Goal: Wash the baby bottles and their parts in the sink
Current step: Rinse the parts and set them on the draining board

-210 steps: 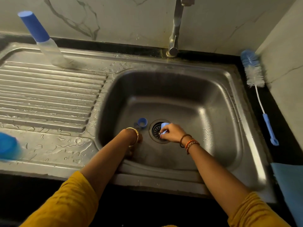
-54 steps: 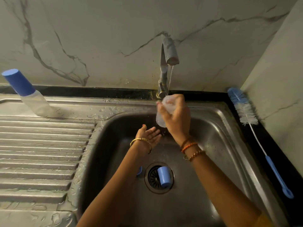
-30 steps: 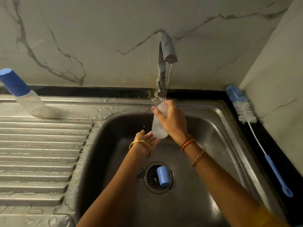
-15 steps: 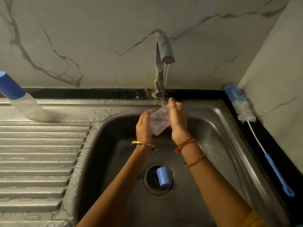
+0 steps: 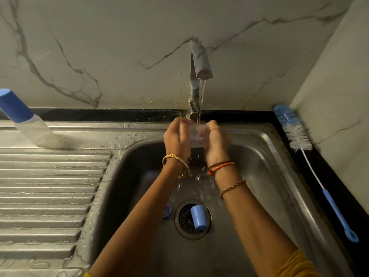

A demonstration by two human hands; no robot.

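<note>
A clear baby bottle (image 5: 196,134) sits upright under the running tap (image 5: 200,62), its mouth catching the stream. My left hand (image 5: 175,139) grips its left side and my right hand (image 5: 216,140) grips its right side. Water splashes down between my wrists into the steel sink (image 5: 265,176). A blue cap (image 5: 197,217) lies on its side on the drain strainer. A blue ring (image 5: 167,211) lies left of the drain, partly hidden by my left forearm. A second bottle with a blue cap (image 5: 24,119) stands on the drainboard's back left.
A blue and white bottle brush (image 5: 299,144) lies on the black counter to the right of the sink, next to the side wall. The ribbed drainboard (image 5: 50,186) stretches left, wet with drops. A marble wall rises behind the tap.
My left hand rose from below the bottle and took hold of it. The bottle went from tilted in my right hand to upright between both hands under the stream.
</note>
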